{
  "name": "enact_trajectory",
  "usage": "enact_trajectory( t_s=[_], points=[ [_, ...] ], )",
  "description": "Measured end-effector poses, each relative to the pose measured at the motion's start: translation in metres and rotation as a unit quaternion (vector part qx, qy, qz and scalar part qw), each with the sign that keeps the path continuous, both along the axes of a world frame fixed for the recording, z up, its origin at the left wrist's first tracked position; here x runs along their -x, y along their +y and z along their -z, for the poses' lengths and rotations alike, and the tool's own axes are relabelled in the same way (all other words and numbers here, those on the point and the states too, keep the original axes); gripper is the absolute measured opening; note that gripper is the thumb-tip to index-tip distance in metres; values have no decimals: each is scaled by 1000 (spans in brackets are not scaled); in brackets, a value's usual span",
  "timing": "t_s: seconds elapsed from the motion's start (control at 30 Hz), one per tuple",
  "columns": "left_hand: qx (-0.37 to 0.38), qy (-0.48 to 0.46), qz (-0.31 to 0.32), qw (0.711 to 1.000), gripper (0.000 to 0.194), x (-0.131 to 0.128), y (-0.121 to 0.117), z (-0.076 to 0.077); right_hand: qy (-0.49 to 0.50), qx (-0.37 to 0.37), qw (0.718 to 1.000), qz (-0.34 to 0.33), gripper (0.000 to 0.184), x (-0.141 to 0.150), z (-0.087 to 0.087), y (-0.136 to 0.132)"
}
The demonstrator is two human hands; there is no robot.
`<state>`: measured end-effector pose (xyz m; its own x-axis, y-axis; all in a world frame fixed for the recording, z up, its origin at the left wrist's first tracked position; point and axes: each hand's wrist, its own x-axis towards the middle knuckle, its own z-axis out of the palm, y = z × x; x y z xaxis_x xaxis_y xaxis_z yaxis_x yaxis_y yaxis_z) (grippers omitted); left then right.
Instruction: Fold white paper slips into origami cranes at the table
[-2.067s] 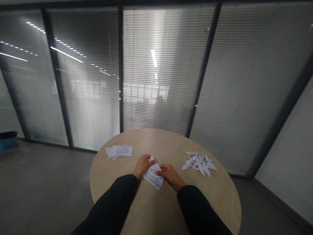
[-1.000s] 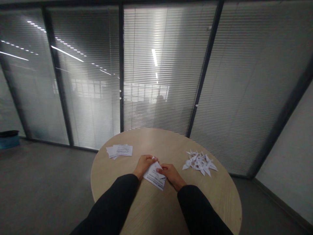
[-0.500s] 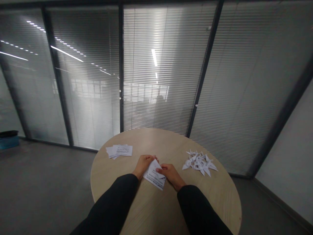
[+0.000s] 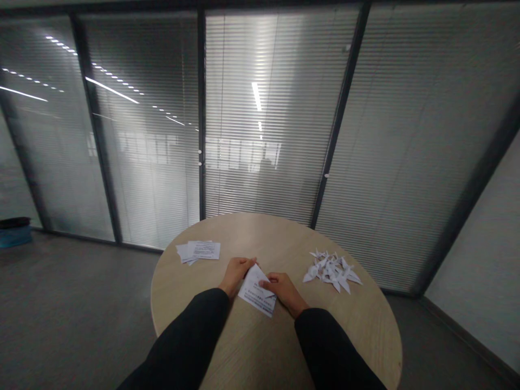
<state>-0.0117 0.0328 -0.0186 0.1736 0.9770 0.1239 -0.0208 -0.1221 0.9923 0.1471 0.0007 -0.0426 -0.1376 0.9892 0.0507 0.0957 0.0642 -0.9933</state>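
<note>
Round bench [image 4: 260,230], pale wood grain, seen from above by a person in dark sleeves [image 4: 189,330]. Both hands at work near its middle.

Printed paper [image 4: 257,300] lies between the two hands, at a slant, one corner pointing to the far side. Lines of dark print run over its near part; too small to read. A folded edge shows by the right thumb.

Left hand [image 4: 237,275]: fingers bent and close together, at the paper's far corner and along its left side. Contact there looks likely, but whether it grips or merely steadies, cannot tell.

Right hand [image 4: 281,290]: narrow, thumb laid on top of the paper at its right side, index finger curled close by; holds the paper there.

Far left on the bench: loose stack of printed slips [image 4: 203,250], overlapping unevenly, well apart from the left hand. Off to the right: heap of folded white paper shapes [image 4: 333,272], pointed tips going every way, some overlapping.

Beyond the bench: glass partition with lowered blinds [image 4: 260,179], dark frames, light strips mirrored in the panes. Grey floor [image 4: 93,309]. Blue bin [image 4: 15,236] with a black rim at far left.
</note>
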Motion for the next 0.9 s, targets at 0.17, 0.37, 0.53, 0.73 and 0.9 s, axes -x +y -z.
enact_trajectory(
  t_s=[0.17, 0.37, 0.53, 0.73, 0.9],
  points=[
    [-8, -5, -1, 1000, 51, 0, -2, -1, 9, -4, 1000, -5, 39, 0, 1, 0],
    [-11, -34, 20, 999, 50, -1, -6, -5, 3, -6, 1000, -4, 37, 0, 1, 1],
    [-17, -33, 17, 999, 47, -1, -6, -4, -10, -16, 1000, -2, 36, 0, 0, 1],
    [-26, -29, 5, 999, 45, -2, 0, 2, -15, -10, 1000, -5, 38, 0, 1, 2],
    [-24, -33, -9, 999, 43, -3, 1, 4, -12, -4, 1000, -11, 40, 2, -3, 1]
  ],
)
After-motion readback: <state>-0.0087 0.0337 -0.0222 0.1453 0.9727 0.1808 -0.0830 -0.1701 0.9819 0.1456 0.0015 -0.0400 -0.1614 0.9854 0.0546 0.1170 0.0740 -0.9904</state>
